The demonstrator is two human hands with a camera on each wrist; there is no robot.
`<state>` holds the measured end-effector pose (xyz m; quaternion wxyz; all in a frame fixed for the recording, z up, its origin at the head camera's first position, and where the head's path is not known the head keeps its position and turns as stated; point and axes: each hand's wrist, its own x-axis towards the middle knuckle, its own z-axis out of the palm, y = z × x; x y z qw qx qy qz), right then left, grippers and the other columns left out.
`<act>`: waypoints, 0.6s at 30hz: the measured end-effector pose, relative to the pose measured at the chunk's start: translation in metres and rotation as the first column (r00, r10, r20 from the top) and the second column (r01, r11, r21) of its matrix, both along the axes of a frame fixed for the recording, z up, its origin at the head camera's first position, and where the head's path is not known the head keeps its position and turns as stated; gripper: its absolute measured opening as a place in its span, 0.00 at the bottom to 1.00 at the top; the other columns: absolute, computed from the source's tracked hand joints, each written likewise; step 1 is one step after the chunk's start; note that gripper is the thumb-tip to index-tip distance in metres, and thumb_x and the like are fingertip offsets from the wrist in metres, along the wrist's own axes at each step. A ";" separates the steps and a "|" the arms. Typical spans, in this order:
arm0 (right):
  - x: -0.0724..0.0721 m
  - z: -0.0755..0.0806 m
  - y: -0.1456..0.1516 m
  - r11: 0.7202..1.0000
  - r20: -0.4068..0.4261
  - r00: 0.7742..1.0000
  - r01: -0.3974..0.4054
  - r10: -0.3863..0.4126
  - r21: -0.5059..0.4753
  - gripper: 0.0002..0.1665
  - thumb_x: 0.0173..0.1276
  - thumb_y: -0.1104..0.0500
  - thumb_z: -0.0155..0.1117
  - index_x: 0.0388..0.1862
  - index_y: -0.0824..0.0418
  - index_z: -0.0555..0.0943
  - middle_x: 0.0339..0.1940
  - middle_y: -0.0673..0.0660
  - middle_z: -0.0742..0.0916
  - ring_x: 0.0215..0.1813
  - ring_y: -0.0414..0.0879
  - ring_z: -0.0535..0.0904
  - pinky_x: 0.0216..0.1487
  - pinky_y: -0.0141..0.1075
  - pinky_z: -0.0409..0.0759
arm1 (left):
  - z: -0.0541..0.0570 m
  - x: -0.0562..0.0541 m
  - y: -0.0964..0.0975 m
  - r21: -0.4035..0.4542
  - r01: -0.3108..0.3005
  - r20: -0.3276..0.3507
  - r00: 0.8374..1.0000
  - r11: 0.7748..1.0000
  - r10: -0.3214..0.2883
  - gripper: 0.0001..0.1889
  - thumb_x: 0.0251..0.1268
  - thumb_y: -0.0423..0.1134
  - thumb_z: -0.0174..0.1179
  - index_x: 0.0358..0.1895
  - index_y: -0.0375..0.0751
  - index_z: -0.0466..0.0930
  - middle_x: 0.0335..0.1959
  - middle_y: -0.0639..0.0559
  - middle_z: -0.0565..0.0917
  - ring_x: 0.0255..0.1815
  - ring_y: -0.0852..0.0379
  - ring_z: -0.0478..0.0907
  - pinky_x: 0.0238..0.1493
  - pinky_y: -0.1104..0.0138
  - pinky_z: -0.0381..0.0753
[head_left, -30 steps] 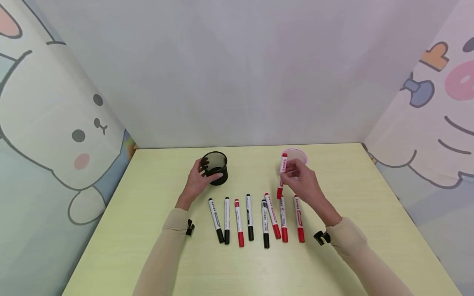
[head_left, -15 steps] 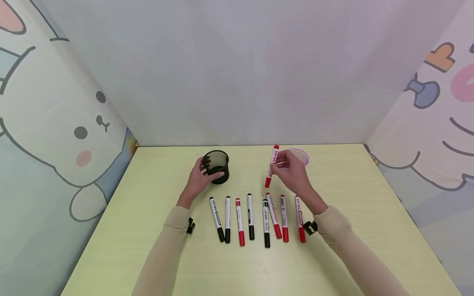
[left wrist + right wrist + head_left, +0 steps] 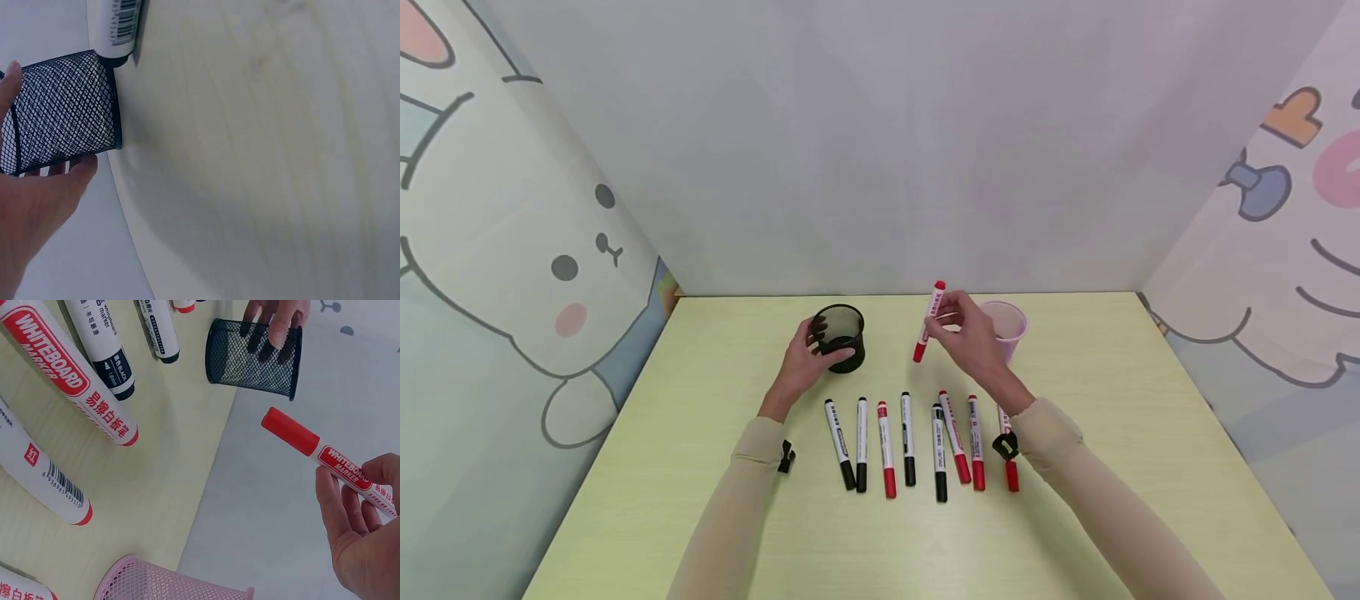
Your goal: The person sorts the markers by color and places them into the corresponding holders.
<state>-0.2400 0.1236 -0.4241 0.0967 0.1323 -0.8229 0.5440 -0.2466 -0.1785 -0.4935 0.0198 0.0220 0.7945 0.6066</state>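
Note:
My left hand (image 3: 801,364) grips the black mesh pen cup (image 3: 847,358) at the table's back left; the left wrist view shows the thumb and fingers around the cup's mesh wall (image 3: 65,112). In the head view, no marker shows inside it. My right hand (image 3: 972,337) pinches a red whiteboard marker (image 3: 930,315) in the air, tilted, with its red cap pointing down. This marker (image 3: 340,465) is clearly seen between thumb and fingers in the right wrist view. Just right of that hand stands a pink mesh cup (image 3: 1009,327), partly hidden by it.
Several markers lie in a row across the table's middle, some black, such as the leftmost marker (image 3: 839,444), some red, such as the third marker (image 3: 886,450). My right wrist partly covers the rightmost red marker (image 3: 1012,477). A pale wall (image 3: 880,150) rises behind the table.
My right hand has carried the red marker leftward and slightly up, away from the pink cup, toward the black cup. The left hand stays on the black cup.

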 end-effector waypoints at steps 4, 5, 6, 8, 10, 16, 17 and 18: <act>-0.004 0.000 -0.007 1.000 -0.019 1.000 -0.007 0.006 -0.024 0.17 0.70 0.64 0.69 0.55 0.65 0.76 0.49 0.61 0.86 0.51 0.54 0.85 0.57 0.47 0.85 | 0.001 0.001 0.001 -0.002 0.002 0.001 1.000 1.000 -0.002 0.50 0.60 0.45 0.76 0.81 0.41 0.53 0.77 0.40 0.62 0.78 0.42 0.60 0.76 0.50 0.64; -0.005 0.000 -0.009 1.000 -0.020 1.000 -0.009 0.008 -0.030 0.17 0.70 0.64 0.69 0.55 0.64 0.76 0.49 0.61 0.86 0.51 0.53 0.85 0.57 0.47 0.85 | 0.001 0.001 0.001 -0.002 0.002 0.001 1.000 1.000 -0.002 0.50 0.60 0.45 0.76 0.80 0.42 0.53 0.77 0.40 0.62 0.78 0.42 0.60 0.76 0.51 0.65; -0.006 0.000 -0.011 0.999 -0.020 1.000 -0.010 0.009 -0.036 0.17 0.70 0.64 0.69 0.55 0.64 0.76 0.49 0.61 0.87 0.51 0.53 0.85 0.57 0.46 0.85 | 0.001 0.001 0.001 -0.004 0.002 0.001 1.000 1.000 -0.002 0.50 0.60 0.45 0.76 0.80 0.42 0.54 0.77 0.40 0.62 0.78 0.42 0.60 0.76 0.51 0.65; -0.008 0.001 -0.015 0.999 -0.019 1.000 -0.011 0.010 -0.049 0.18 0.70 0.64 0.69 0.55 0.64 0.76 0.49 0.60 0.87 0.51 0.52 0.85 0.56 0.45 0.85 | 0.001 0.001 0.001 -0.008 0.002 0.003 1.000 1.000 -0.002 0.50 0.60 0.45 0.76 0.80 0.42 0.54 0.77 0.40 0.62 0.78 0.42 0.60 0.76 0.51 0.65; -0.010 0.002 -0.020 0.997 -0.017 1.000 -0.016 0.015 -0.079 0.18 0.71 0.64 0.69 0.56 0.64 0.76 0.49 0.60 0.87 0.51 0.52 0.86 0.56 0.44 0.86 | 0.002 0.001 0.001 -0.014 -0.001 0.004 1.000 1.000 0.001 0.50 0.61 0.45 0.76 0.80 0.42 0.53 0.77 0.40 0.62 0.78 0.42 0.60 0.76 0.51 0.64; -0.019 0.002 -0.032 0.990 -0.031 0.998 -0.052 0.048 -0.134 0.18 0.71 0.64 0.69 0.55 0.65 0.76 0.49 0.62 0.87 0.52 0.53 0.86 0.54 0.43 0.86 | 0.002 0.001 0.001 -0.028 -0.007 -0.004 1.000 1.000 0.006 0.51 0.60 0.45 0.76 0.81 0.42 0.53 0.78 0.40 0.61 0.78 0.42 0.59 0.77 0.50 0.63; -0.019 0.002 -0.034 0.990 -0.034 0.998 -0.056 0.052 -0.133 0.17 0.71 0.64 0.69 0.55 0.65 0.76 0.49 0.62 0.87 0.52 0.53 0.86 0.54 0.42 0.86 | 0.002 0.001 0.002 -0.031 -0.007 -0.004 1.000 0.999 0.007 0.51 0.60 0.45 0.76 0.81 0.42 0.53 0.78 0.40 0.62 0.78 0.42 0.59 0.77 0.50 0.63; -0.020 0.002 -0.035 0.988 -0.035 0.998 -0.061 0.057 -0.139 0.17 0.71 0.64 0.69 0.55 0.65 0.75 0.49 0.62 0.87 0.52 0.53 0.86 0.53 0.42 0.87 | 0.002 0.001 0.002 -0.034 -0.007 -0.004 1.000 0.999 0.007 0.51 0.60 0.45 0.77 0.81 0.42 0.53 0.78 0.40 0.62 0.78 0.41 0.59 0.77 0.50 0.64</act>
